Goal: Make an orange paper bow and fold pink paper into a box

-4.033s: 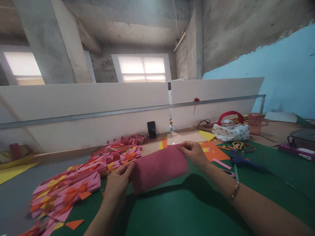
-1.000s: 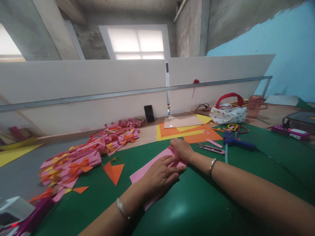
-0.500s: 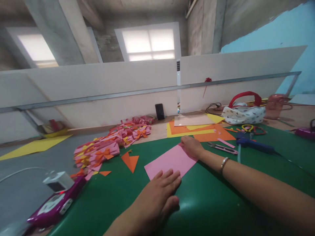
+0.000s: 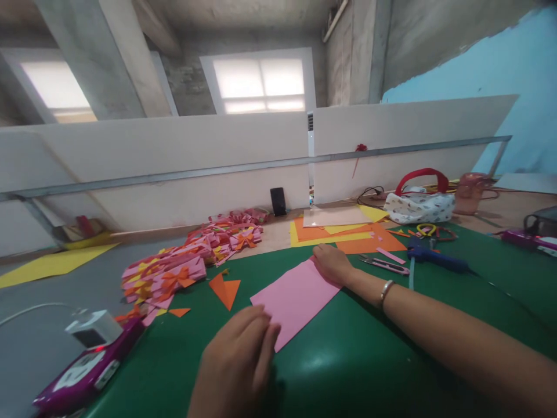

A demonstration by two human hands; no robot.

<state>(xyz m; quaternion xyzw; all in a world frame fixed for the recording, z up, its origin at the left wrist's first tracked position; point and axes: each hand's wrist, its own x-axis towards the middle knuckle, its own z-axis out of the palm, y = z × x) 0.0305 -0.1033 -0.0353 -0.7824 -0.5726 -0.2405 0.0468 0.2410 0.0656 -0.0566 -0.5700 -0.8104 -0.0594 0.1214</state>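
A sheet of pink paper (image 4: 300, 296) lies on the green mat (image 4: 339, 366), looking flat. My right hand (image 4: 333, 264) presses down on its far right corner with curled fingers, and a silver bangle circles that wrist. At the paper's left edge, my left hand (image 4: 237, 354) has its fingers bent in and the thumb against them, closed at the edge; the fingertips partly cover it. Left of the paper are folded orange paper pieces (image 4: 224, 290). Pink-handled thread snips (image 4: 385, 265) lie to the right of my right hand.
A pile of pink and orange paper bows (image 4: 174, 276) sits at left, behind a purple power strip (image 4: 91, 366) with a white charger. Orange and yellow sheets (image 4: 348, 246) lie beyond. A blue glue gun (image 4: 439, 258), a fabric basket (image 4: 420, 207) and a phone (image 4: 277, 201) are also there.
My left hand has lifted from flat on the paper's near edge, moved left and curled its fingers at the left edge. My right hand stays on the far corner. The view shifted slightly.
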